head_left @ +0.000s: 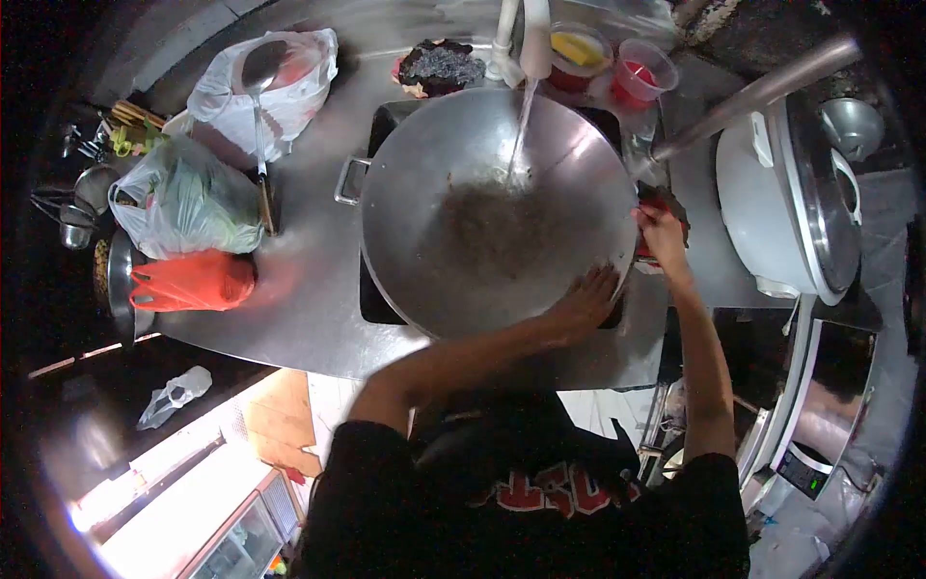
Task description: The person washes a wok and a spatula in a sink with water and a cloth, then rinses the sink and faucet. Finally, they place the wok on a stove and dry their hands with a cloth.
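The left hand [588, 294] is lying with fingers extended along the wok's [415, 193] near-right inside wall. The wok is sitting left of the right hand [661, 236], which is curling at the right rim; what it is pinching, I cannot tell.

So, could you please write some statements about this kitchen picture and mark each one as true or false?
1. Water runs from the tap into the wok. True.
2. The red bag stands to the right of the wok. False: the red bag is on the left.
3. The left hand is at the wok's right side. True.
4. The right hand holds the ladle. False: the right hand is at the wok's right rim; the ladle lies by the bags.
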The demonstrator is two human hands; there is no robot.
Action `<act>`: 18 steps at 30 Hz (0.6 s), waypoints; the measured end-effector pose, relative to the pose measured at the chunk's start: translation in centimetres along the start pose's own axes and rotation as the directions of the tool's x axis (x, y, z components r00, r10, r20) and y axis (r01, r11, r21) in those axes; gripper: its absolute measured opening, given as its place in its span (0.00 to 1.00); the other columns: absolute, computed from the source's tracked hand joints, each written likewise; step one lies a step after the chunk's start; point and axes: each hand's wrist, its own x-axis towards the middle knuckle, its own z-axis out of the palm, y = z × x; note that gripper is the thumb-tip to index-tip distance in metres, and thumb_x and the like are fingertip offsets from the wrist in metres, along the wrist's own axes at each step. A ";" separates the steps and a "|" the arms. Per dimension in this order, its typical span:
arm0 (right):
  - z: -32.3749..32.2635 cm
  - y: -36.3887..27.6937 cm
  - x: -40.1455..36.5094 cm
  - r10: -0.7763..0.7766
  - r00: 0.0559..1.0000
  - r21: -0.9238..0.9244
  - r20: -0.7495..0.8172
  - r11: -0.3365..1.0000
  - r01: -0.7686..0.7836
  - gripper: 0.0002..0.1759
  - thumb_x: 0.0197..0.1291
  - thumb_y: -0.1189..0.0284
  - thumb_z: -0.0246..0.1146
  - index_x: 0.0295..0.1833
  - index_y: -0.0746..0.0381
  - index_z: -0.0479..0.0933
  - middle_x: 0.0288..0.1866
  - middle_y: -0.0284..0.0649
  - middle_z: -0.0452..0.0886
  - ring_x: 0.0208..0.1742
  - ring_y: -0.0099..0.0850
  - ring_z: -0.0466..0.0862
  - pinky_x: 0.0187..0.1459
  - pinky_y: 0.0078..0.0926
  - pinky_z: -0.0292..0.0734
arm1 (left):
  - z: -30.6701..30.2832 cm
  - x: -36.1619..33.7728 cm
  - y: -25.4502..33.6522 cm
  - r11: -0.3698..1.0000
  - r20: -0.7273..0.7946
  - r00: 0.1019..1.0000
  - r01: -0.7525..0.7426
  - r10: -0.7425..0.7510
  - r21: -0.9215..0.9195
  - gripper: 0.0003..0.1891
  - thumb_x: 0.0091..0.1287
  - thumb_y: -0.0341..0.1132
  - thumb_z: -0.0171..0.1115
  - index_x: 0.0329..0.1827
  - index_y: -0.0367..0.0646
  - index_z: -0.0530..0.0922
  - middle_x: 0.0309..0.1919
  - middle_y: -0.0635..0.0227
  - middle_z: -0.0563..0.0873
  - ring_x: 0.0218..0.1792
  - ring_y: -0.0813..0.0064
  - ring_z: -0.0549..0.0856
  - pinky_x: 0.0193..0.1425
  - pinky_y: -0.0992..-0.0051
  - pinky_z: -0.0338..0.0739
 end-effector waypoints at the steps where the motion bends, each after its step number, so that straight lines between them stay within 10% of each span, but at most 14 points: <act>1: 0.2 0.2 -0.1 -0.010 1.000 -0.007 -0.008 1.000 0.010 0.17 0.53 0.55 0.58 0.40 0.56 0.79 0.34 0.49 0.79 0.38 0.46 0.79 0.40 0.36 0.73 | 0.4 -2.3 -0.7 0.990 0.020 0.996 -0.087 0.090 -0.107 0.21 0.61 0.34 0.42 0.55 0.29 0.64 0.62 0.41 0.57 0.63 0.44 0.58 0.57 0.46 0.61; 3: 0.0 0.1 0.2 -0.024 0.999 -0.011 -0.027 1.000 0.023 0.17 0.53 0.55 0.58 0.40 0.57 0.79 0.33 0.49 0.79 0.38 0.46 0.79 0.40 0.36 0.73 | -1.3 -9.6 -4.2 0.931 0.357 0.907 -0.308 0.225 0.194 0.20 0.60 0.35 0.44 0.51 0.29 0.68 0.59 0.42 0.62 0.61 0.47 0.62 0.57 0.49 0.62; 5: -0.4 -0.3 -0.2 0.025 0.999 0.165 0.032 0.986 -0.030 0.17 0.54 0.57 0.58 0.40 0.59 0.79 0.33 0.50 0.79 0.37 0.46 0.79 0.39 0.34 0.73 | -9.2 -11.8 -9.6 0.977 0.441 0.885 0.200 -0.149 -0.073 0.21 0.58 0.35 0.45 0.52 0.28 0.68 0.57 0.42 0.63 0.58 0.49 0.65 0.61 0.58 0.59; 6: -0.2 0.0 -0.2 0.032 0.999 0.165 0.030 0.986 -0.036 0.17 0.54 0.57 0.58 0.40 0.59 0.79 0.33 0.50 0.79 0.37 0.46 0.79 0.39 0.34 0.73 | -10.7 -11.5 -12.7 0.978 0.446 0.884 0.196 -0.143 -0.074 0.21 0.58 0.35 0.45 0.52 0.28 0.68 0.57 0.42 0.63 0.58 0.49 0.65 0.61 0.58 0.59; 8: 0.4 0.7 0.0 -0.039 0.999 0.168 -0.021 0.985 0.042 0.17 0.54 0.58 0.58 0.40 0.61 0.79 0.33 0.49 0.79 0.38 0.44 0.80 0.40 0.31 0.73 | -12.2 -9.5 -18.6 0.628 -0.201 0.932 0.353 -0.302 0.694 0.29 0.57 0.42 0.50 0.57 0.29 0.63 0.60 0.43 0.60 0.62 0.51 0.59 0.65 0.58 0.52; 10: -0.5 -0.2 -0.2 0.014 0.999 0.151 0.038 0.988 -0.019 0.18 0.54 0.58 0.58 0.40 0.61 0.79 0.33 0.49 0.80 0.38 0.44 0.80 0.41 0.31 0.73 | -11.7 -3.9 -22.0 0.656 -0.429 0.851 0.512 -0.301 0.555 0.32 0.57 0.46 0.51 0.58 0.28 0.61 0.61 0.43 0.58 0.63 0.48 0.56 0.66 0.53 0.48; 13: -0.3 -0.3 -0.1 0.062 0.996 0.158 0.070 0.985 -0.072 0.18 0.54 0.58 0.59 0.40 0.61 0.78 0.34 0.50 0.79 0.39 0.44 0.80 0.41 0.32 0.73 | -6.3 0.5 -19.0 0.646 -0.102 0.725 0.660 -0.681 0.385 0.29 0.63 0.42 0.46 0.63 0.33 0.55 0.61 0.52 0.64 0.61 0.54 0.63 0.64 0.60 0.54; 16: 0.0 -0.1 -0.1 0.051 0.998 0.169 0.037 0.984 -0.057 0.18 0.53 0.57 0.59 0.41 0.61 0.78 0.35 0.50 0.79 0.40 0.46 0.79 0.42 0.33 0.73 | -7.4 1.1 -16.7 0.714 0.066 0.813 0.466 -0.579 0.522 0.37 0.59 0.53 0.48 0.61 0.29 0.56 0.63 0.43 0.55 0.65 0.48 0.53 0.64 0.49 0.50; 17: -0.2 -0.1 -0.2 0.030 0.999 0.147 0.026 0.989 -0.034 0.19 0.54 0.57 0.58 0.41 0.61 0.78 0.36 0.51 0.79 0.40 0.47 0.79 0.42 0.34 0.73 | -7.1 2.0 -17.4 0.721 0.072 0.817 0.460 -0.573 0.518 0.37 0.59 0.53 0.48 0.61 0.29 0.56 0.63 0.43 0.55 0.65 0.48 0.53 0.64 0.49 0.50; 18: -0.3 -0.1 0.1 0.043 0.997 0.147 0.070 0.988 -0.053 0.18 0.53 0.57 0.59 0.41 0.60 0.78 0.36 0.51 0.79 0.41 0.47 0.79 0.43 0.34 0.72 | -6.7 3.4 -18.8 0.657 -0.311 0.819 0.573 -0.482 0.490 0.36 0.59 0.50 0.51 0.62 0.32 0.56 0.61 0.43 0.60 0.61 0.47 0.59 0.63 0.52 0.54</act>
